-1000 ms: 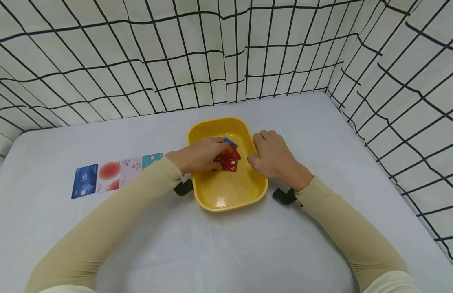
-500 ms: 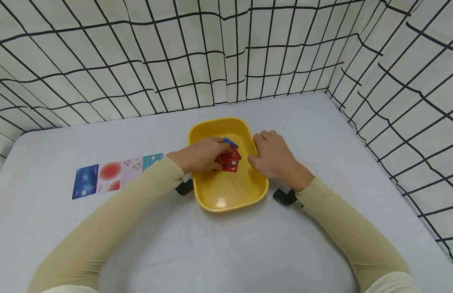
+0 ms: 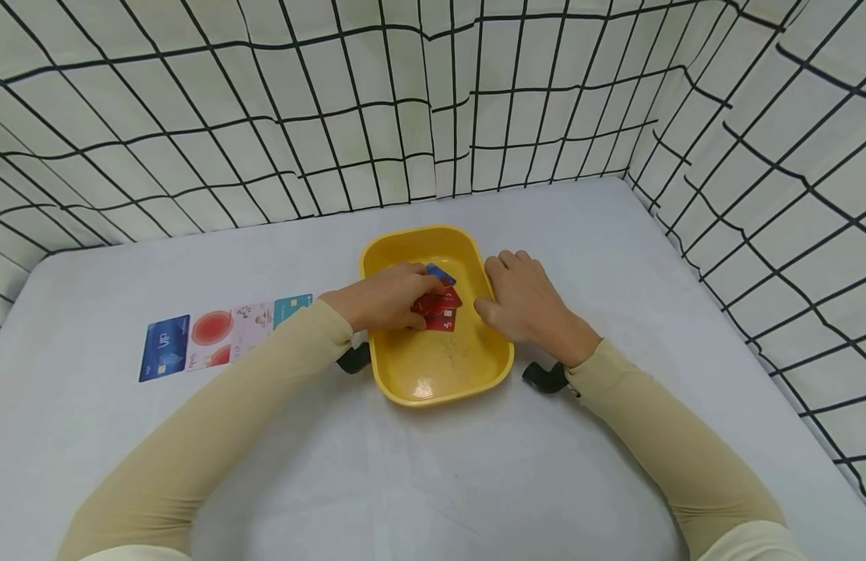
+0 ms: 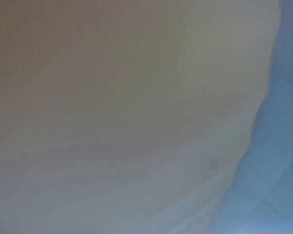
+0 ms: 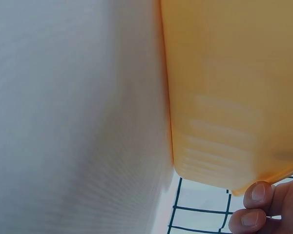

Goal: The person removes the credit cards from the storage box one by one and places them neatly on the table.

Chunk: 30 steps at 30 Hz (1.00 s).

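Observation:
In the head view my left hand (image 3: 384, 298) reaches over the left rim of a yellow plastic tray (image 3: 433, 374). Its thumb and fingers pinch a red card (image 3: 445, 298) inside. Another red card (image 3: 442, 320) shows just below, and a blue card (image 3: 441, 273) peeks out above the fingers. My right hand (image 3: 520, 300) grips the tray's right rim. In the right wrist view its fingertips (image 5: 254, 218) sit under the rim, outside the tray's wall (image 5: 224, 97). The left hand's palm side is hidden, and the left wrist view is a blur without cards.
On the white table (image 3: 433, 483), left of the tray, lies a row of cards: a blue VIP card (image 3: 164, 348), a pink card (image 3: 210, 339), a pale pink card (image 3: 253, 319) and a teal card (image 3: 290, 305) partly behind the left sleeve. Black grid lines (image 3: 356, 101) cover the white walls.
Almost nothing moves. The left hand stays over the cards, with the pinched red card shifting very slightly; the right hand keeps its place on the rim.

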Each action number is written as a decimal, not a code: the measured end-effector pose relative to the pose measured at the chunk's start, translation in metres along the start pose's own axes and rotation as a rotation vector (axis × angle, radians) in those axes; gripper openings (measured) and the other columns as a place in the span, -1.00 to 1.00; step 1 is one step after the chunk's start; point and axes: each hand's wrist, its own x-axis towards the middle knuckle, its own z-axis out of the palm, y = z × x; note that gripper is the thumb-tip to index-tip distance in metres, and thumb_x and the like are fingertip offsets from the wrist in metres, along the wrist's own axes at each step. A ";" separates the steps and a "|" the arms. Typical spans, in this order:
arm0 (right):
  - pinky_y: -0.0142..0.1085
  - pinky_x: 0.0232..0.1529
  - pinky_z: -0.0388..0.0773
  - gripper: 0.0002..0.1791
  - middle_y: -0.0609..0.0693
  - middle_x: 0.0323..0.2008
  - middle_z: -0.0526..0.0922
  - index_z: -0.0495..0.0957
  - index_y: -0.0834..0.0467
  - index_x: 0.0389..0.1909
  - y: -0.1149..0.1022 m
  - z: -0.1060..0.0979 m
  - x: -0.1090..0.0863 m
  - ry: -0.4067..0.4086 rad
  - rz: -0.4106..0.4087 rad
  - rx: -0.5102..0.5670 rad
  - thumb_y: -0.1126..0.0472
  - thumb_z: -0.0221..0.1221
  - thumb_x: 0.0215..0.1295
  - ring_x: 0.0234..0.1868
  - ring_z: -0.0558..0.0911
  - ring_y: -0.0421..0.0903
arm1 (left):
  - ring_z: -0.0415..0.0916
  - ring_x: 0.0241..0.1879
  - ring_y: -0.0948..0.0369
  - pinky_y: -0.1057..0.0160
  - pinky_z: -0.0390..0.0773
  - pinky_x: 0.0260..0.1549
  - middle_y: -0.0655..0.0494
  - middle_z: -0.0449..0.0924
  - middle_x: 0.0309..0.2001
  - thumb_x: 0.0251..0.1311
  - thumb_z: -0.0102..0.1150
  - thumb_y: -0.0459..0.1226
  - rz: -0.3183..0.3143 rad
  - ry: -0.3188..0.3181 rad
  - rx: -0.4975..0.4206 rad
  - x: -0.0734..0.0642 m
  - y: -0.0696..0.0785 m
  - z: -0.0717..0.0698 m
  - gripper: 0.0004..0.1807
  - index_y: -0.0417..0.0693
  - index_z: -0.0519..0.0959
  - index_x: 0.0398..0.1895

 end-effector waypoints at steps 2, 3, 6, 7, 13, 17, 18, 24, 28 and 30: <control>-0.18 -0.15 0.25 -0.65 0.09 -0.33 0.44 0.48 0.25 -0.14 -0.001 0.000 0.000 -0.004 0.002 0.003 0.06 0.00 0.24 -0.21 0.37 0.07 | 0.47 0.11 0.05 0.15 0.63 0.19 -0.05 0.57 0.13 0.20 0.48 -0.18 0.013 0.002 0.005 -0.001 0.000 0.000 -0.42 -0.04 0.57 0.29; -0.18 -0.15 0.25 -0.65 0.09 -0.32 0.44 0.48 0.25 -0.14 -0.001 -0.001 0.000 -0.006 0.003 0.005 0.06 0.00 0.24 -0.21 0.37 0.07 | 0.46 0.10 0.06 0.15 0.62 0.18 -0.04 0.56 0.12 0.20 0.48 -0.18 0.017 0.001 0.005 -0.001 0.000 -0.001 -0.42 -0.04 0.57 0.29; -0.17 -0.14 0.25 -0.65 0.09 -0.31 0.44 0.48 0.25 -0.12 -0.002 -0.001 -0.001 -0.012 0.006 0.012 0.05 0.00 0.26 -0.20 0.37 0.08 | 0.46 0.08 0.06 0.14 0.61 0.17 -0.04 0.54 0.10 0.20 0.48 -0.18 0.035 0.003 0.002 -0.003 0.000 -0.001 -0.42 -0.02 0.56 0.29; -0.17 -0.13 0.25 -0.65 0.09 -0.31 0.44 0.48 0.25 -0.12 -0.002 -0.001 -0.001 -0.013 0.007 0.013 0.05 0.00 0.26 -0.20 0.37 0.08 | 0.46 0.09 0.06 0.14 0.61 0.18 -0.04 0.53 0.11 0.21 0.47 -0.18 0.041 0.003 0.001 -0.004 0.000 -0.001 -0.42 -0.02 0.56 0.30; -0.16 -0.14 0.26 -0.67 0.08 -0.32 0.44 0.47 0.23 -0.14 -0.003 0.000 -0.001 -0.013 0.006 0.014 0.05 -0.01 0.26 -0.20 0.37 0.07 | 0.47 0.16 0.05 0.10 0.58 0.27 -0.04 0.53 0.18 0.23 0.45 -0.21 0.066 0.018 0.003 -0.009 0.001 -0.002 -0.43 0.01 0.54 0.31; -0.16 -0.13 0.27 -0.66 0.07 -0.31 0.44 0.47 0.22 -0.13 -0.005 -0.002 -0.001 -0.016 0.009 0.013 0.04 -0.02 0.26 -0.19 0.37 0.07 | 0.49 0.17 0.08 0.11 0.60 0.29 0.01 0.55 0.20 0.28 0.40 -0.25 0.066 0.039 0.008 -0.010 0.003 -0.003 -0.49 0.04 0.56 0.30; -0.16 -0.13 0.28 -0.65 0.07 -0.31 0.44 0.47 0.22 -0.12 -0.005 -0.002 -0.001 -0.017 0.010 0.015 0.04 -0.02 0.26 -0.19 0.37 0.07 | 0.50 0.16 0.08 0.11 0.60 0.29 0.02 0.55 0.19 0.30 0.38 -0.26 0.066 0.045 0.010 -0.010 0.004 -0.004 -0.51 0.05 0.57 0.29; -0.16 -0.14 0.28 -0.64 0.09 -0.30 0.45 0.49 0.25 -0.09 -0.005 -0.002 -0.001 -0.017 0.010 0.010 0.06 -0.01 0.28 -0.19 0.38 0.08 | 0.54 0.15 0.09 0.10 0.61 0.29 0.03 0.58 0.20 0.37 0.30 -0.29 0.088 0.075 0.037 -0.014 0.006 -0.005 -0.59 0.05 0.59 0.27; -0.15 -0.12 0.30 -0.61 0.10 -0.28 0.47 0.49 0.27 -0.05 -0.004 -0.002 -0.001 -0.018 0.014 0.005 0.05 0.00 0.28 -0.17 0.39 0.08 | 0.55 0.13 0.09 0.11 0.64 0.25 0.03 0.59 0.17 0.38 0.28 -0.30 0.095 0.081 0.040 -0.016 0.007 -0.007 -0.63 0.03 0.61 0.24; -0.14 -0.10 0.31 -0.58 0.10 -0.26 0.47 0.49 0.28 -0.01 -0.003 -0.002 -0.001 -0.023 0.020 -0.001 0.04 0.00 0.29 -0.16 0.40 0.09 | 0.55 0.11 0.10 0.13 0.65 0.22 0.04 0.59 0.14 0.39 0.26 -0.31 0.095 0.081 0.035 -0.017 0.009 -0.008 -0.66 0.03 0.62 0.20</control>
